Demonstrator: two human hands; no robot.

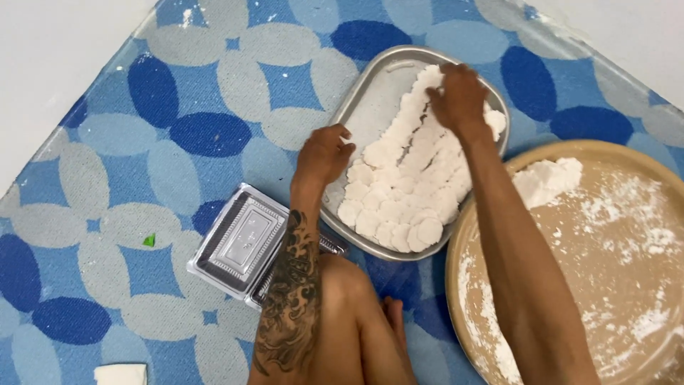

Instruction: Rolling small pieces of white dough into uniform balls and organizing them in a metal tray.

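head camera, steep downward view, close

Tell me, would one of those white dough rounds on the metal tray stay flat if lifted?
Probably not. The dough rounds look thin and soft, so one would likely droop or stretch. They overlap in rows on the metal tray, so neighbours may stick. The flour dusting on the round board suggests tacky dough.

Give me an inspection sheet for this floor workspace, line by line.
Surface: blue patterned mat on a pale floor.
Job's things: metal tray holding rows of flat white dough rounds; round tan board dusted with flour, dough lump at its edge.
Clutter: clear plastic container; small green scrap; white piece.
Grippers: left hand at the tray's rim; right hand on the rounds.
Cables: nothing seen.
Surroundings: the person's knee.
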